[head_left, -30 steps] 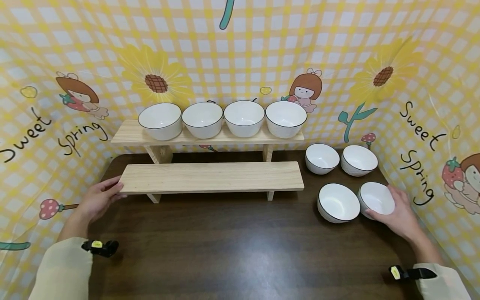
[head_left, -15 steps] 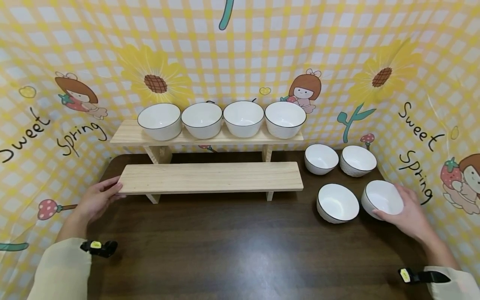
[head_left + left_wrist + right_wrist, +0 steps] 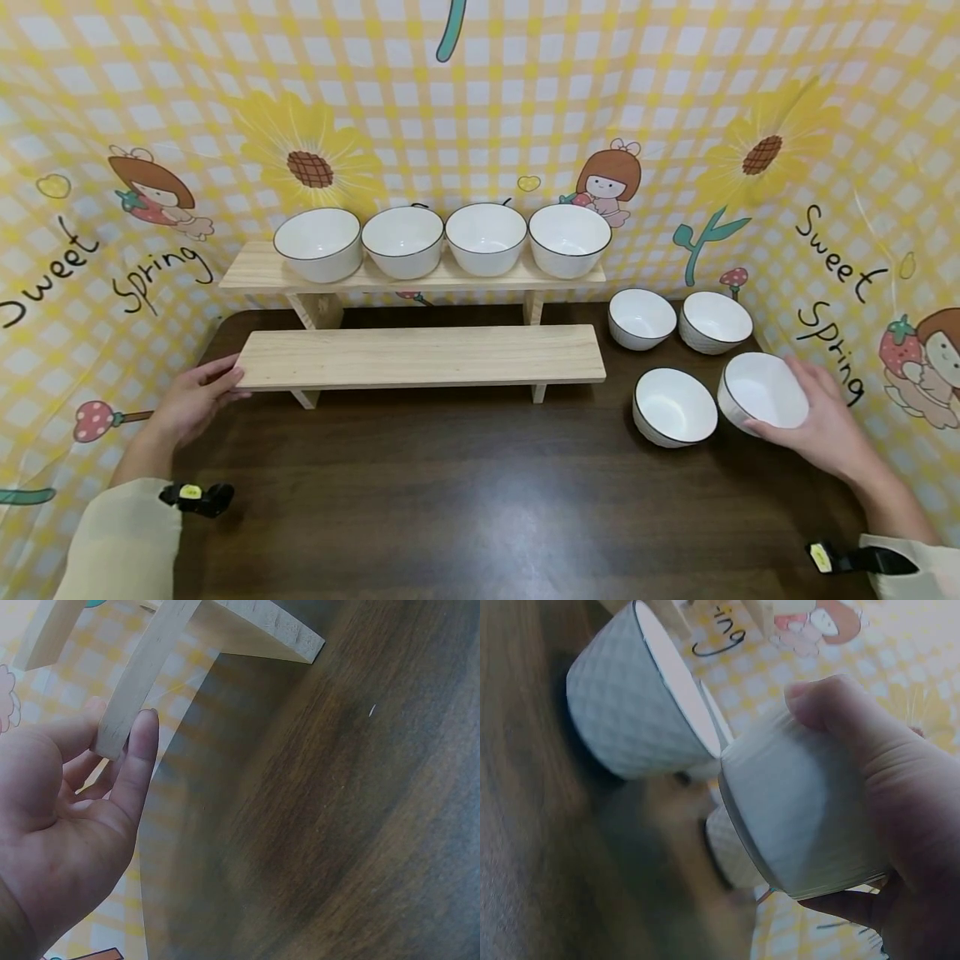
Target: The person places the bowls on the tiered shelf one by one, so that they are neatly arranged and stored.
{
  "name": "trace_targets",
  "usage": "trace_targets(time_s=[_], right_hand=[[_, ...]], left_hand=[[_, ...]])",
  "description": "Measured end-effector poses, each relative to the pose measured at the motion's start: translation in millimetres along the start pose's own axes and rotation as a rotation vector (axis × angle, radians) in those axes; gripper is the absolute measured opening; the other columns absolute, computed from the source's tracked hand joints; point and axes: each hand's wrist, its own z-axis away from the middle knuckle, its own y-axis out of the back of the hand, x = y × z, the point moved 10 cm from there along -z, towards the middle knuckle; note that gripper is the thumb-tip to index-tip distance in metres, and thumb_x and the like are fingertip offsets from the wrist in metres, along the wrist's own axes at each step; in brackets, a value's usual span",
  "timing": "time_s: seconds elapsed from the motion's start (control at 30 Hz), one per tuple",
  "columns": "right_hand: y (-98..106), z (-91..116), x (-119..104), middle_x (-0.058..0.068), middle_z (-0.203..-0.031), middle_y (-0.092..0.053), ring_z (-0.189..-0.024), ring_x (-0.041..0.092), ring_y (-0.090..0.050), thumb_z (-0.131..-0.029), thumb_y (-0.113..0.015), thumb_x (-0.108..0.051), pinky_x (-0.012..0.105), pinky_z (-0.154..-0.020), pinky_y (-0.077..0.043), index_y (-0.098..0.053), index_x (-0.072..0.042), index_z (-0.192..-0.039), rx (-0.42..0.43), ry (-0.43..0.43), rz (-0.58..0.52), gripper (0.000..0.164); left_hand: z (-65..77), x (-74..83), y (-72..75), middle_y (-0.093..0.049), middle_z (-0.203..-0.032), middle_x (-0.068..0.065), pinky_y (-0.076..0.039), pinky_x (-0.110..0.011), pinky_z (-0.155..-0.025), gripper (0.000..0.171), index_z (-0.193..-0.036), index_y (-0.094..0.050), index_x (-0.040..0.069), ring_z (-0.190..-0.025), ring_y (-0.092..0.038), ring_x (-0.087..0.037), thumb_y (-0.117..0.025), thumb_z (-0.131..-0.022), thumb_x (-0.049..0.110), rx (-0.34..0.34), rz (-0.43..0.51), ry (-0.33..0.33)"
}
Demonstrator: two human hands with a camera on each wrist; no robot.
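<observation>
At the right of the head view, my right hand [image 3: 825,425] grips a white bowl [image 3: 763,392] by its side, thumb at the front. The right wrist view shows the held bowl [image 3: 802,799] raised off the table. Another white bowl [image 3: 675,407], dark-rimmed with a textured outside, stands close to its left. My left hand [image 3: 193,402] pinches the left end of the lower board [image 3: 420,357] of a two-tier wooden rack. In the left wrist view, the thumb and fingers of that hand [image 3: 82,802] lie on either side of the board end.
Several white bowls, the rightmost one [image 3: 570,240] among them, stand in a row on the upper board [image 3: 251,267]. Two smaller-looking bowls, one left [image 3: 642,318] and one right [image 3: 716,322], sit behind on the brown table [image 3: 420,492]. Patterned cloth [image 3: 495,100] encloses the back and sides.
My right hand has lifted the bowl off the table, shifting it slightly right and then upward beside its neighbour. The left hand keeps its hold on the board.
</observation>
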Motion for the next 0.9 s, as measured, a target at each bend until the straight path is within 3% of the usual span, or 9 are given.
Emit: trace_targets(time_s=[0.17, 0.33, 0.5, 0.57, 0.63, 0.73, 0.8, 0.87, 0.9], right_hand=[[4, -2, -18, 0.04, -0.138, -0.033, -0.121, 0.054, -0.032, -0.06, -0.096, -0.017, 0.067, -0.095, -0.03, -0.032, 0.011, -0.152, 0.003, 0.052, -0.015, 0.116], [4, -5, -36, 0.04, -0.143, -0.031, -0.127, 0.057, -0.03, -0.059, -0.097, -0.019, 0.072, -0.103, -0.028, -0.029, 0.009, -0.155, -0.029, 0.077, -0.012, 0.121], [3, -8, -51, 0.036, -0.145, -0.031, -0.125, 0.056, -0.033, -0.059, -0.098, -0.02, 0.073, -0.098, -0.031, -0.029, 0.008, -0.155, -0.052, 0.096, -0.028, 0.121], [2, -9, -56, 0.034, -0.144, -0.033, -0.123, 0.052, -0.036, -0.06, -0.098, -0.019, 0.059, -0.102, -0.034, -0.03, 0.008, -0.155, -0.054, 0.113, -0.038, 0.12], [1, -10, -61, 0.032, -0.142, -0.035, -0.12, 0.05, -0.038, -0.06, -0.098, -0.017, 0.056, -0.099, -0.035, -0.032, 0.009, -0.154, -0.057, 0.13, -0.05, 0.118], [-1, -12, -66, 0.03, -0.14, -0.037, -0.12, 0.048, -0.039, -0.058, -0.098, -0.015, 0.031, -0.104, -0.031, -0.035, 0.01, -0.152, -0.049, 0.163, -0.06, 0.117], [-3, -15, -72, 0.031, -0.14, -0.038, -0.121, 0.049, -0.038, -0.056, -0.098, -0.014, 0.042, -0.105, -0.034, -0.036, 0.011, -0.151, -0.048, 0.181, -0.064, 0.116], [-6, -18, -76, 0.031, -0.141, -0.037, -0.121, 0.05, -0.038, -0.056, -0.098, -0.016, 0.045, -0.106, -0.036, -0.036, 0.009, -0.152, -0.053, 0.191, -0.06, 0.117], [-7, -19, -79, 0.032, -0.141, -0.037, -0.121, 0.05, -0.039, -0.056, -0.098, -0.016, 0.055, -0.101, -0.038, -0.036, 0.008, -0.152, -0.058, 0.195, -0.057, 0.117]], left_hand=[[0.1, 0.3, -0.2, -0.059, -0.105, 0.021, -0.058, -0.018, -0.082, 0.079, -0.158, -0.016, -0.01, -0.089, -0.068, -0.001, -0.057, -0.105, 0.031, -0.008, 0.032, -0.005], [0.5, 1.0, -1.0, -0.057, -0.104, 0.021, -0.058, -0.019, -0.082, 0.079, -0.157, -0.016, -0.01, -0.09, -0.068, -0.001, -0.059, -0.104, 0.03, -0.011, 0.046, -0.011], [1.0, 2.2, -2.2, -0.056, -0.104, 0.019, -0.058, -0.018, -0.081, 0.081, -0.157, -0.016, -0.011, -0.09, -0.068, -0.001, -0.06, -0.103, 0.031, -0.015, 0.066, -0.017], [1.1, 2.5, -2.7, -0.057, -0.103, 0.02, -0.058, -0.018, -0.081, 0.082, -0.157, -0.016, -0.011, -0.089, -0.068, -0.002, -0.061, -0.103, 0.031, -0.015, 0.079, -0.018], [1.2, 2.8, -3.5, -0.056, -0.105, 0.019, -0.058, -0.018, -0.081, 0.082, -0.157, -0.016, -0.012, -0.09, -0.068, -0.001, -0.061, -0.103, 0.031, -0.018, 0.083, -0.023], [2.0, 3.4, -4.2, -0.058, -0.104, 0.022, -0.058, -0.018, -0.08, 0.082, -0.157, -0.015, -0.012, -0.089, -0.068, -0.001, -0.061, -0.103, 0.03, -0.023, 0.089, -0.023], [2.6, 3.3, -4.2, -0.06, -0.103, 0.024, -0.058, -0.017, -0.08, 0.081, -0.157, -0.014, -0.012, -0.088, -0.068, -0.001, -0.06, -0.104, 0.03, -0.025, 0.092, -0.018], [2.9, 3.1, -3.7, -0.062, -0.1, 0.026, -0.058, -0.017, -0.08, 0.081, -0.157, -0.014, -0.011, -0.088, -0.068, -0.001, -0.059, -0.104, 0.03, -0.025, 0.086, -0.011], [3.0, 2.9, -3.7, -0.062, -0.101, 0.026, -0.058, -0.018, -0.081, 0.081, -0.157, -0.014, -0.011, -0.088, -0.068, -0.001, -0.059, -0.104, 0.031, -0.026, 0.086, -0.008]])
